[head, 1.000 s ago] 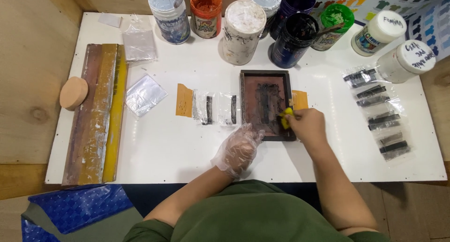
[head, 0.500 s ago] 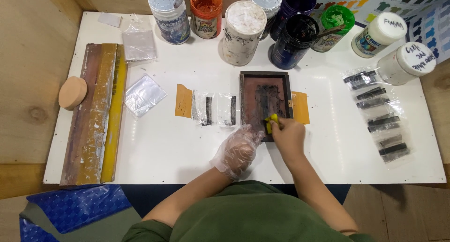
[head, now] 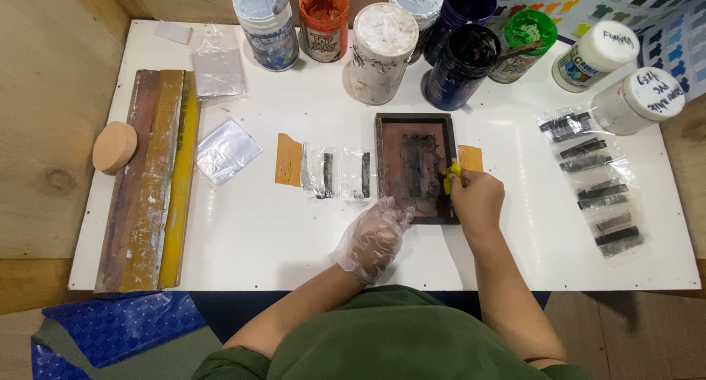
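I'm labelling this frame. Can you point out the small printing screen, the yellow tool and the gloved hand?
small printing screen [head: 415, 121]: head view, top frame edge.
yellow tool [head: 450, 175]: head view, exposed tip.
gloved left hand [head: 371, 236]: head view, back of hand.

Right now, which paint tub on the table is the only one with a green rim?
The green-rimmed tub in the back row, just right of the black tub. The other tubs are white, orange or dark, none green.

My gloved left hand [head: 371, 236] steadies small dark screen frame [head: 415, 167]; my bare right hand [head: 476, 197] presses yellow squeegee [head: 450, 177] on mesh; paint jars [head: 382, 41] behind
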